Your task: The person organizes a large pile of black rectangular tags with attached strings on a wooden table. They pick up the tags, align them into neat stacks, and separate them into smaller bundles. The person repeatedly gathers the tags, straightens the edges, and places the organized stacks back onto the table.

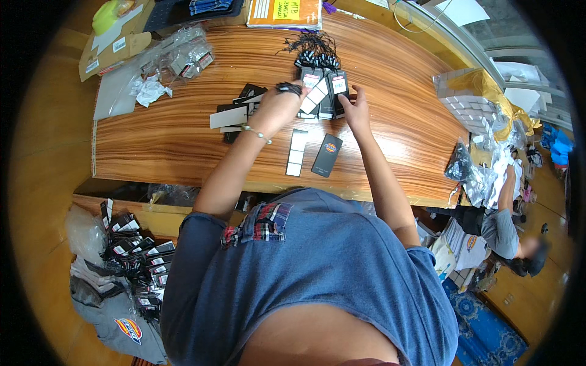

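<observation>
My left hand (278,111) is closed on a small bunch of black cords (288,89), its fingers partly hidden from view. A white label strip (314,96) slants from beside its fingertips across a pile of black hang tags (339,85); whether those fingers also pinch the strip is unclear. Stretched fingers show on my right hand (358,111), whose thumb touches the pile's right edge. Loose black cords (311,46) spread out beyond the tags. Nearer me lie another white label strip (296,152) and a single black tag (327,155).
Black tags and white cards (231,117) lie by my left wrist. Plastic bags (189,55) and crumpled paper (149,90) sit at the table's left. White boxes (467,97) stand right. Many tags (143,262) hang lower left; a person (503,235) works at right.
</observation>
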`<state>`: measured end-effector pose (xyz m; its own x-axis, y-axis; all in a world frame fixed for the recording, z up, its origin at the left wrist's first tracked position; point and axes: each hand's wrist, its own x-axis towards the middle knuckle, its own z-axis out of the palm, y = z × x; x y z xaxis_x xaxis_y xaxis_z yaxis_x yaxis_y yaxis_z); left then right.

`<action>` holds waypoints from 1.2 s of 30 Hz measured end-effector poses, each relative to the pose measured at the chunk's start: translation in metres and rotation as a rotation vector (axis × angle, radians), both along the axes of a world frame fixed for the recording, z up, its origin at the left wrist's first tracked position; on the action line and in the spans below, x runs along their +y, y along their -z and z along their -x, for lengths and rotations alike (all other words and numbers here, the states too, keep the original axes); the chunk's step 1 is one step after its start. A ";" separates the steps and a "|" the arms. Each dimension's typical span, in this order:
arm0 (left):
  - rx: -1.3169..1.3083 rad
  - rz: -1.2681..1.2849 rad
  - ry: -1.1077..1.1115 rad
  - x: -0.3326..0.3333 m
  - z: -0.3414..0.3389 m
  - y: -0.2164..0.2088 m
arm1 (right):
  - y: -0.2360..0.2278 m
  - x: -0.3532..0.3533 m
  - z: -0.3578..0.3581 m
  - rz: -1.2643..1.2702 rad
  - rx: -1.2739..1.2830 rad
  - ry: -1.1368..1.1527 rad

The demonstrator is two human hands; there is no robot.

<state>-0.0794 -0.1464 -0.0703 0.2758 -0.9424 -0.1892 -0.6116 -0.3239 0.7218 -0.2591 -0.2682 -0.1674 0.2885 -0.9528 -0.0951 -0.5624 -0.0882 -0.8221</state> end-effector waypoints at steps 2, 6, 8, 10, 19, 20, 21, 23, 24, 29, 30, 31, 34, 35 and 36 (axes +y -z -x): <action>-0.059 0.014 0.064 -0.005 0.005 0.014 | -0.011 0.004 0.000 -0.053 -0.002 -0.013; -0.140 -0.016 0.106 -0.012 0.013 0.025 | -0.015 0.003 0.000 -0.119 -0.032 -0.056; -0.139 0.031 0.104 -0.013 0.015 0.030 | -0.011 0.003 0.004 -0.199 -0.150 -0.046; -0.118 0.027 0.109 -0.014 0.016 0.029 | -0.011 0.006 0.003 -0.324 -0.357 -0.009; -0.041 -0.085 0.149 -0.019 0.019 0.029 | -0.030 0.022 -0.008 -0.414 -0.323 0.152; -0.013 -0.088 0.158 -0.019 0.019 0.030 | -0.024 0.020 -0.008 -0.329 -0.271 0.109; 0.016 -0.090 0.169 -0.020 0.019 0.029 | -0.018 0.017 -0.008 -0.242 -0.219 0.067; 0.044 -0.096 0.176 -0.021 0.016 0.026 | -0.008 0.010 -0.006 -0.111 -0.117 0.032; 0.042 -0.102 0.170 -0.021 0.011 0.018 | -0.009 0.010 -0.008 -0.136 -0.126 0.041; 0.014 -0.095 0.140 -0.018 0.008 0.019 | -0.005 0.008 -0.013 -0.162 -0.133 0.057; 0.003 -0.099 0.117 -0.018 0.005 0.018 | -0.007 0.008 -0.015 -0.217 -0.126 0.052; -0.008 -0.103 0.095 -0.019 0.003 0.018 | -0.010 0.007 -0.018 -0.273 -0.118 0.048; 0.045 -0.052 0.050 -0.026 0.004 0.040 | -0.016 0.003 -0.022 -0.454 -0.180 0.031; 0.049 -0.056 0.055 -0.027 0.003 0.047 | -0.018 0.001 -0.024 -0.516 -0.215 0.025; 0.055 -0.059 0.063 -0.028 0.002 0.048 | -0.024 -0.001 -0.025 -0.580 -0.227 0.022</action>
<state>-0.0817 -0.1744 -0.1186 0.2041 -0.9442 -0.2585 -0.5924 -0.3293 0.7352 -0.2340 -0.2689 -0.1435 0.3427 -0.7707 -0.5372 -0.3645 0.4180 -0.8321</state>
